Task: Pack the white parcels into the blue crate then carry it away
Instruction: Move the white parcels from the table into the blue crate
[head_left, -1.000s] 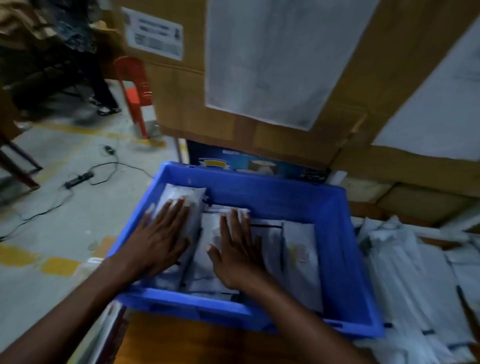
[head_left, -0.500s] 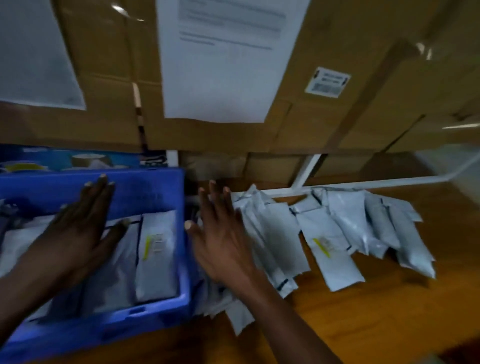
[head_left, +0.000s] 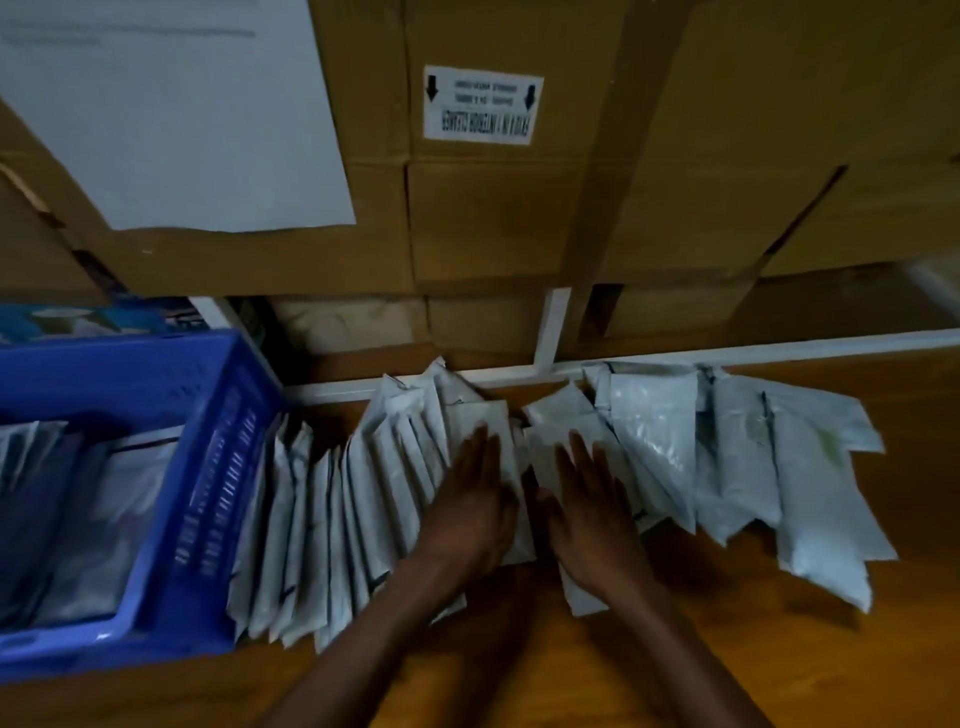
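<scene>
Moving off the blue crate (head_left: 218, 467), where they pressed the packed load flat a second ago, my hands are now on the white parcels (head_left: 332, 519) fanned along the bench (head_left: 519, 675) just right of it. The left hand (head_left: 470, 506) and right hand (head_left: 592, 514) lie flat, fingers straight, gripping nothing. I judge another batch is next, since many parcels remain outside.
</scene>
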